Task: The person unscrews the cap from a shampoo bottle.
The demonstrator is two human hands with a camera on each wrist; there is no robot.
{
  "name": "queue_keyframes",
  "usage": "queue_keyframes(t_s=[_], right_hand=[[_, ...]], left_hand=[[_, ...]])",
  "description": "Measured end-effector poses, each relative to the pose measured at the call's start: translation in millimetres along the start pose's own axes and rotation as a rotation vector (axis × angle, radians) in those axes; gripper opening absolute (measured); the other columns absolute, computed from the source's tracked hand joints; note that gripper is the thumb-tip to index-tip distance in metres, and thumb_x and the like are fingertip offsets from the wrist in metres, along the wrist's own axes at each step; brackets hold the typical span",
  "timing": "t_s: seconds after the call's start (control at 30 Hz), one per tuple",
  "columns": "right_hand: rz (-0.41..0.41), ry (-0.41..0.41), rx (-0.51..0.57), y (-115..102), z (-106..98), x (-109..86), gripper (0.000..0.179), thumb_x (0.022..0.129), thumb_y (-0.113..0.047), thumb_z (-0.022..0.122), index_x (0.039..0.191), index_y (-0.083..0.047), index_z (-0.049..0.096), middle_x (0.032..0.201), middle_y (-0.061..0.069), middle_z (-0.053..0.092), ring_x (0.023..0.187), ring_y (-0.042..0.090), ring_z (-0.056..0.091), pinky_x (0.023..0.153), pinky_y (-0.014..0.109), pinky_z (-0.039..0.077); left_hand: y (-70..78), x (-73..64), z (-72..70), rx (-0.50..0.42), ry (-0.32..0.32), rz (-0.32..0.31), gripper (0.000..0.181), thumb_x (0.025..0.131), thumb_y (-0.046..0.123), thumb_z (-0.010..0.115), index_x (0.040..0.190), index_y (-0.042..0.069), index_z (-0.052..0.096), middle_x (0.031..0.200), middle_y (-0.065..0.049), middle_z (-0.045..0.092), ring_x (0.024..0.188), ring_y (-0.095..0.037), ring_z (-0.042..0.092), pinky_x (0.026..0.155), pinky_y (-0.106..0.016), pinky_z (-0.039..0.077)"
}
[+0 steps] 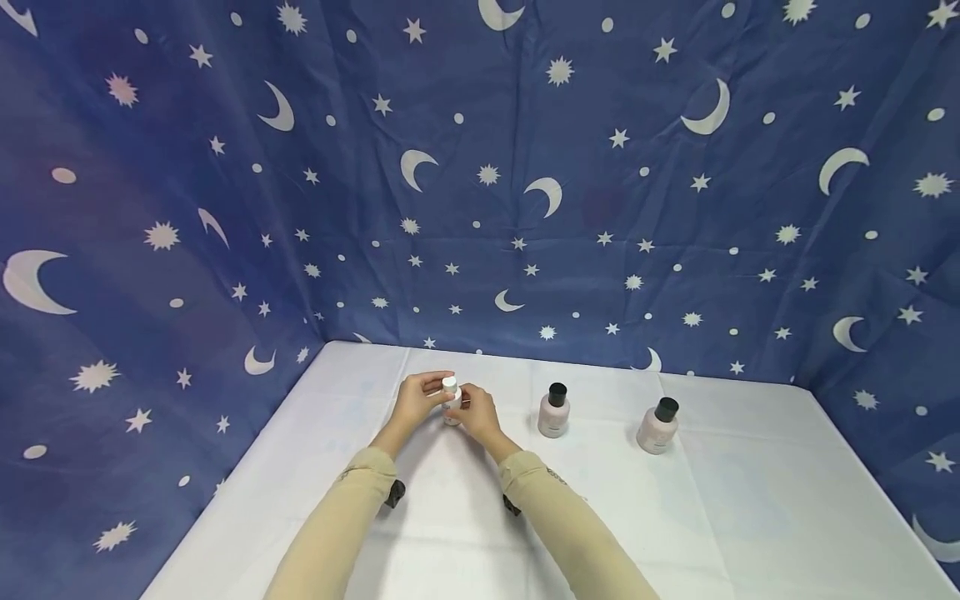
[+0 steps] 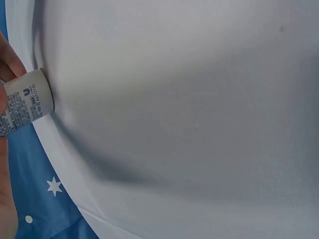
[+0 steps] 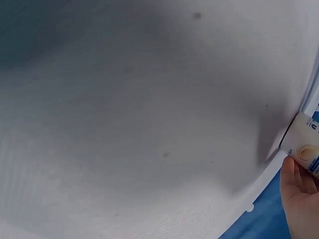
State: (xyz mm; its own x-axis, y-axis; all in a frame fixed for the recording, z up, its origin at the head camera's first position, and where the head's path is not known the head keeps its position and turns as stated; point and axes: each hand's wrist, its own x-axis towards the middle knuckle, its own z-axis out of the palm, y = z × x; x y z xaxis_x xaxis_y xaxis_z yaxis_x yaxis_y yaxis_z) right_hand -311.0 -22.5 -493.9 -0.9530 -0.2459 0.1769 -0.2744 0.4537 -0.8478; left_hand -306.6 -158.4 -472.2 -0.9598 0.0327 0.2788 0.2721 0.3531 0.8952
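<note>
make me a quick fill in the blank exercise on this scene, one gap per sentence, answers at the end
1. The left hand and right hand both hold the small bottle, whose cap is coloured ____.
2. The two pink bottles have caps coloured ____.
3. Seen from the head camera, the pink bottles stand to the ____ of the held one.
4. The blue backdrop shows stars, dots and crescent ____.

Missing words: white; black; right; moons.

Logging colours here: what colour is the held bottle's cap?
White; the cap shows best in the head view.
</note>
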Motion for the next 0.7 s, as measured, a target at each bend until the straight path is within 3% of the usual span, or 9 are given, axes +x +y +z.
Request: queue_keyframes(t_s=[0.4,0.7], right_hand=[[-0.064,0.02,-0.006,-2,-14,-16.7,0.036,0.079,-0.006,0.075,0.109,0.007,0.061,0.101,0.022,0.067,0.09,0.032,0.066,0.078,0.034,0.057],[-0.076,-0.038,-0.003,-6,-24,-31.3,0.035,0.08,-0.01,0.075,0.109,0.003,0.062,0.102,0.017,0.068,0.091,0.027,0.066,0.077,0.03,0.057]], left_hand=[[13.3,-11.6,6.8,-0.02,0.002,0.033,0.036,0.077,-0.004,0.071,0.112,-0.009,0.064,0.113,-0.027,0.064,0.105,-0.039,0.063,0.09,-0.034,0.053],[28.8,-28.3,4.7,-0.005,-0.02,0.016,0.037,0.078,-0.003,0.072,0.113,-0.008,0.063,0.114,-0.026,0.064,0.106,-0.038,0.063,0.088,-0.031,0.054]])
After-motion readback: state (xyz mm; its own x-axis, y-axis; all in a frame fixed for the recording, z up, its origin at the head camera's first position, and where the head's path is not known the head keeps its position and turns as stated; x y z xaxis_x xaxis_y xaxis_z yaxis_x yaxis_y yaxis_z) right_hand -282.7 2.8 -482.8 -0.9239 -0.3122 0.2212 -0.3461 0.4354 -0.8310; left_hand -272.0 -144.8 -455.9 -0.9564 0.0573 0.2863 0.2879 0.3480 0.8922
